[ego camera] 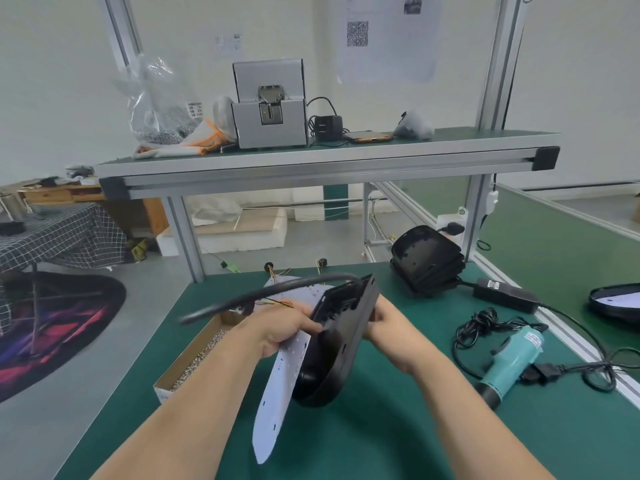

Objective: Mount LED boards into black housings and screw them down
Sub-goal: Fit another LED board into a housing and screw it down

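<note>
You hold one black plastic housing (337,344) on its edge above the green desk (398,427), near the middle of the view. Your left hand (284,327) grips the housing rim together with the white flat LED board (280,386); its fingers are closed around both. Your right hand (384,323) supports the housing from behind, at 3 o'clock of it, but its fingers are mostly hidden, so I cannot tell exactly how they press. The board hangs down at the open side of the housing and is not yet seated inside; no screw is visible in it. A thick black cable (263,296) leaves the top of the housing toward 10 o'clock.

In my judgement this unit is at the beginning: seating and screwing remain. A stack of empty black housings (427,261) waits at 2 o'clock, the cardboard box of screws (194,358) lies at 9 o'clock, and the teal pistol-shaped power tool (512,362) lies at 3 o'clock.
</note>
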